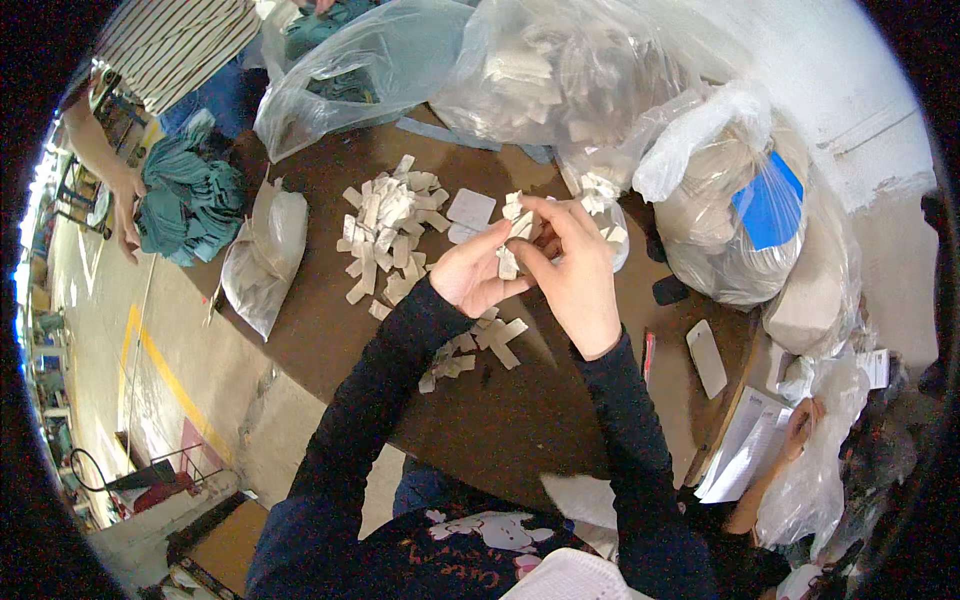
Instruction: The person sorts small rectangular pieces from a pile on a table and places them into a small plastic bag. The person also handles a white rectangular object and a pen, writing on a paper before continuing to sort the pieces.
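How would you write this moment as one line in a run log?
left hand: holds white pieces | right hand: holds same pieces | table: loose white pile | far side: clear bags

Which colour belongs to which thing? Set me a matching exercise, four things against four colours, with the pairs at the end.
Things
1. cloth bundle by the co-worker's hand
2. patch on the bulging plastic bag
3. small strips held between the left hand and the right hand
4. slim item on the table

Colours
A. mostly red
B. off-white
C. green
D. blue

Pairs: 1-C, 2-D, 3-B, 4-A
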`<state>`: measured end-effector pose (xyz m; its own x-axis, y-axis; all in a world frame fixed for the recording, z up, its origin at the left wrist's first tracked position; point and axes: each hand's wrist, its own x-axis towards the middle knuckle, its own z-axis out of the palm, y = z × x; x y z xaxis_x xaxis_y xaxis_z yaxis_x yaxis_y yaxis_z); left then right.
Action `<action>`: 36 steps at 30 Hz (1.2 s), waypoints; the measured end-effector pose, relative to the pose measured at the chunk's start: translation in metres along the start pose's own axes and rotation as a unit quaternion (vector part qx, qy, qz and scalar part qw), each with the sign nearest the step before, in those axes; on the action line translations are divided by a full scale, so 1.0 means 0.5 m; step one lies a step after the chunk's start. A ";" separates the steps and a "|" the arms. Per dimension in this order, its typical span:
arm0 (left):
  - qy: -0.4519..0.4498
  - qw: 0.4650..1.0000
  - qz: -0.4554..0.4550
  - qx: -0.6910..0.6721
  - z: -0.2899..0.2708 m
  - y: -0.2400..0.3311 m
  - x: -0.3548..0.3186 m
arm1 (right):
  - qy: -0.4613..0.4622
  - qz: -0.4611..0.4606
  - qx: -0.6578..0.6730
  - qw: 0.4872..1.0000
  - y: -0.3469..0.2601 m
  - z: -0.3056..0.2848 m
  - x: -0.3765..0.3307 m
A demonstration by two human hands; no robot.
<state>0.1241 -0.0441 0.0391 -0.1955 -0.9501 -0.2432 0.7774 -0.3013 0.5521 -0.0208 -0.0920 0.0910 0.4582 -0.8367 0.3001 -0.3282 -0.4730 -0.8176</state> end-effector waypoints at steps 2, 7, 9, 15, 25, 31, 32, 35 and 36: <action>-0.001 1.000 0.010 0.030 -0.005 0.001 -0.002 | 0.010 -0.013 -0.006 1.000 0.003 -0.006 0.000; -0.026 0.998 0.037 0.041 -0.012 0.002 -0.002 | 0.014 -0.008 0.038 0.999 0.003 -0.025 0.004; -0.022 0.998 0.045 0.038 -0.005 0.001 -0.001 | 0.015 0.017 0.070 0.997 0.002 -0.032 0.005; -0.022 0.992 0.073 0.096 0.005 0.012 -0.003 | 0.004 0.072 0.092 0.993 0.018 -0.066 0.010; -0.025 0.964 0.069 0.256 -0.012 0.007 0.009 | -0.006 0.092 -0.037 0.995 0.065 -0.161 0.019; -0.048 0.944 0.092 0.313 -0.016 -0.003 0.010 | -0.083 0.043 0.078 0.993 0.029 -0.110 0.011; -0.045 0.940 0.095 0.324 -0.013 -0.004 0.007 | -0.075 0.021 0.064 0.995 0.025 -0.099 0.010; -0.041 0.940 0.083 0.327 -0.009 -0.005 0.006 | -0.067 0.017 0.023 0.997 0.029 -0.085 0.010; -0.038 0.943 0.083 0.319 -0.006 -0.003 0.006 | -0.059 0.026 0.044 0.997 0.027 -0.085 0.010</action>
<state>0.1240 -0.0462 0.0350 -0.1629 -0.9844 -0.0665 0.2881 -0.1119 0.9511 -0.0582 -0.1146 0.1024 0.5382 -0.8188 0.1999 -0.2826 -0.3987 -0.8725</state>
